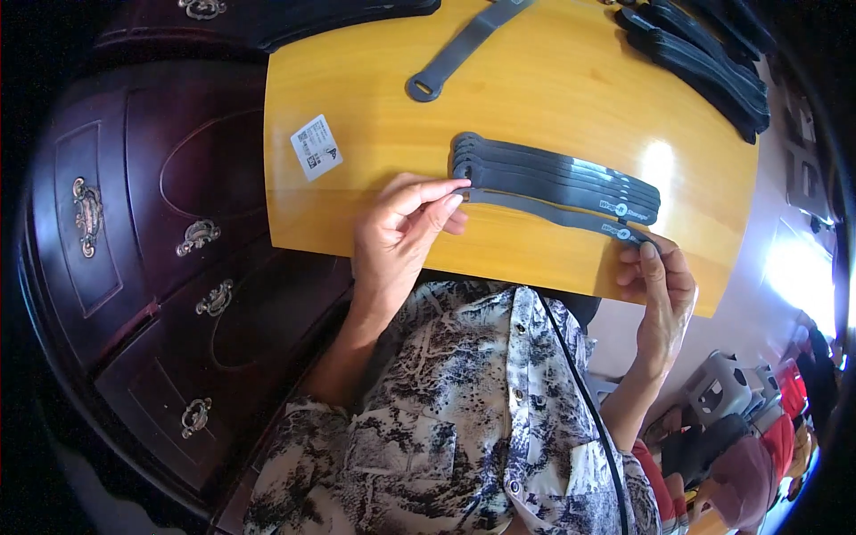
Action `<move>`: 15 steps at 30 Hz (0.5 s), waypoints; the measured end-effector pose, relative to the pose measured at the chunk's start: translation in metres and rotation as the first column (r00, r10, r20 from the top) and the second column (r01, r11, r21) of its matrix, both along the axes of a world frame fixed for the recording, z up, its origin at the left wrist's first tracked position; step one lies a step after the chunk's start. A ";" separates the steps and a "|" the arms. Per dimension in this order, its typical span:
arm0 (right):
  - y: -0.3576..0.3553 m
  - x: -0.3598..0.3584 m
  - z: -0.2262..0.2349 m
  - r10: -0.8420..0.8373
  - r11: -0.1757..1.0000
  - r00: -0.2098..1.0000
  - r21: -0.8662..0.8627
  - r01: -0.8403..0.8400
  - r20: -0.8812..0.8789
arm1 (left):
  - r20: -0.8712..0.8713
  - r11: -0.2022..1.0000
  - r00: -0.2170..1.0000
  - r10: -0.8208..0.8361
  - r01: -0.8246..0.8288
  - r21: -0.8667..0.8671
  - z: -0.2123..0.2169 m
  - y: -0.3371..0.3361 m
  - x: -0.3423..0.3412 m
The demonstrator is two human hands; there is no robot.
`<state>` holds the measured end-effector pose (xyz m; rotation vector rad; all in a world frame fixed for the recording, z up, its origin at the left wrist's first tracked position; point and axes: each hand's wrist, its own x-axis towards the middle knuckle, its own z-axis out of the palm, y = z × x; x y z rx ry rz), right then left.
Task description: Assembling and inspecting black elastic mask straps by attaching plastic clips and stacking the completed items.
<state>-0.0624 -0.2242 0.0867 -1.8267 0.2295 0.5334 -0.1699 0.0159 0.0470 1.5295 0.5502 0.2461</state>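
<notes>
Between my two hands a dark grey fabric strap (544, 212) with a pale print is stretched across the near part of the yellow table. My left hand (397, 232) pinches its left end between thumb and fingers. At the other end, my right hand (662, 278) has its thumb pressed on the strap, fingers curled beneath. Just beyond lies a fanned stack of several matching straps (553, 169), their rounded slotted ends at the left. The held strap runs along the stack's near edge; whether they touch at the left end I cannot tell.
On the yellow table (374, 98) are a white printed label (316, 147) at left and a single strap (459, 49) farther back. Strap piles (695, 67) sit far right, more dark straps (348, 22) far left. A dark wooden drawer cabinet (107, 294) stands left, grey stools (720, 388) right.
</notes>
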 end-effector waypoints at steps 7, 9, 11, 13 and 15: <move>-0.008 0.002 -0.005 -0.051 0.998 0.993 -0.030 0.054 0.108 | -0.064 0.988 0.990 0.126 -0.131 -0.076 -0.002 -0.006 0.004; -0.009 0.002 -0.008 -0.048 0.998 0.993 -0.028 0.051 0.112 | -0.070 0.989 0.989 0.127 -0.132 -0.066 -0.003 -0.006 0.004; -0.010 0.002 -0.009 -0.048 0.998 0.992 -0.030 0.052 0.117 | -0.086 0.990 0.988 0.127 -0.131 -0.049 -0.003 -0.006 0.005; -0.011 0.002 -0.010 -0.059 0.998 0.992 -0.025 0.063 0.113 | -0.078 0.991 0.989 0.128 -0.131 -0.027 -0.004 -0.006 0.006; -0.011 0.002 -0.011 -0.057 0.998 0.992 -0.032 0.061 0.117 | -0.069 0.991 0.989 0.130 -0.131 -0.005 -0.004 -0.006 0.007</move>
